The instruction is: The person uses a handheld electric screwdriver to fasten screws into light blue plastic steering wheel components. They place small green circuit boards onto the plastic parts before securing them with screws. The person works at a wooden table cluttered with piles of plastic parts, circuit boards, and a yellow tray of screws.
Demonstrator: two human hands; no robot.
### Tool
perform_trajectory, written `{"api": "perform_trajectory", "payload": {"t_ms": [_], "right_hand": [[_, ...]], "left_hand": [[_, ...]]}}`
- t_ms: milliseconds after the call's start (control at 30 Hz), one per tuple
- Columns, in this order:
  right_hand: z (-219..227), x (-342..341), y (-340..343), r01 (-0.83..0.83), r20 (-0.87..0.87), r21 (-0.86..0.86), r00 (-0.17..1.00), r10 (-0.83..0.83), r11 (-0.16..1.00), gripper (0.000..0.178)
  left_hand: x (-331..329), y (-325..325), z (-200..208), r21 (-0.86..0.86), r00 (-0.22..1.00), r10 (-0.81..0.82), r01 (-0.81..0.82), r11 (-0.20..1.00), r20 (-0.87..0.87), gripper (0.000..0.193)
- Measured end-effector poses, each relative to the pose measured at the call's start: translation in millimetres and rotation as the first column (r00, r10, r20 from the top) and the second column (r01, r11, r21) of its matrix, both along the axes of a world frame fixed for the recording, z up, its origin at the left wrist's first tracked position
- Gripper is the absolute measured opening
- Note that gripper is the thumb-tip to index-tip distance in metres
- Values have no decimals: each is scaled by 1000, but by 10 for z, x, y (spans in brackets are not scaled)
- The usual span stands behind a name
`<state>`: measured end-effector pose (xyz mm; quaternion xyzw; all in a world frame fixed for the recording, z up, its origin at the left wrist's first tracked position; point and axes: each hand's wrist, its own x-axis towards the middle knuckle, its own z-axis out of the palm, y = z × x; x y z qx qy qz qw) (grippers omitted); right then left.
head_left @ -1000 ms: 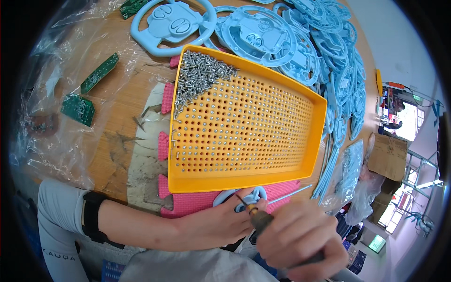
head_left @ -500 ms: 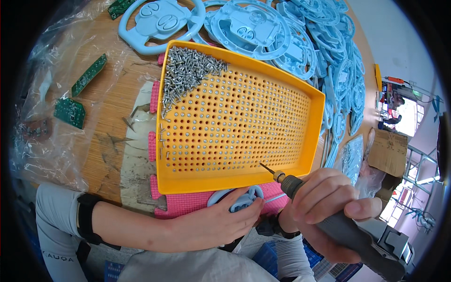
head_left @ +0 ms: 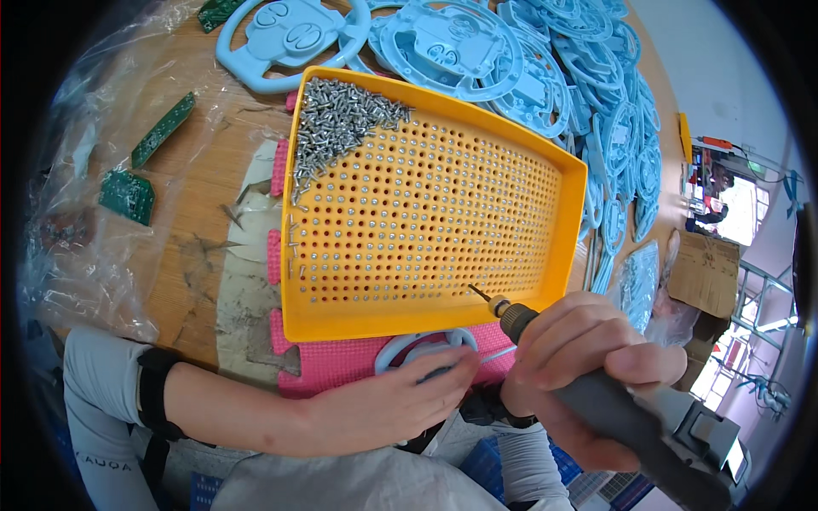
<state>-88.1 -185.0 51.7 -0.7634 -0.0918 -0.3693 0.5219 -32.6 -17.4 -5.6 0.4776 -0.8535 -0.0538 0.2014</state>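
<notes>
My right hand is wrapped around a dark electric screwdriver with a brass-coloured collar. Its thin bit points up and left over the near side of a yellow tray; whether it touches a screw cannot be made out. Rows of holes fill the tray's perforated floor, many holding silver screws seated head up. My left hand is closed over a light blue plastic steering wheel, which lies on a pink foam mat just in front of the tray. The hand hides much of this piece.
Loose screws are heaped in the tray's far left corner. Light blue steering wheel parts are piled behind and to the right. Green circuit boards lie on clear plastic at left. A cardboard box stands at right.
The screwdriver's bit has shifted slightly up and left in view. The tray also sits a little higher. My left fingers have moved farther over the steering wheel, covering more of it.
</notes>
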Motion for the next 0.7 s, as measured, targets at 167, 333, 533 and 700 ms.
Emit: {"api": "perform_trajectory", "payload": {"t_ms": [167,333,533,700], "right_hand": [[282,-144,148,28,82,159,996,-41,987,51],[446,-215,395,-333,47,301,941,334,894,41],[336,-228,612,-408,-109,300,883,456,862,42],[164,-178,742,-377,-5,214,922,387,901,46]], "left_hand": [[-170,139,121,15,958,-23,19,1000,284,57],[-203,226,116,49,943,-93,81,995,318,55],[-240,215,68,-77,930,-17,48,996,367,55],[-498,270,-144,-236,854,142,-23,971,501,48]]}}
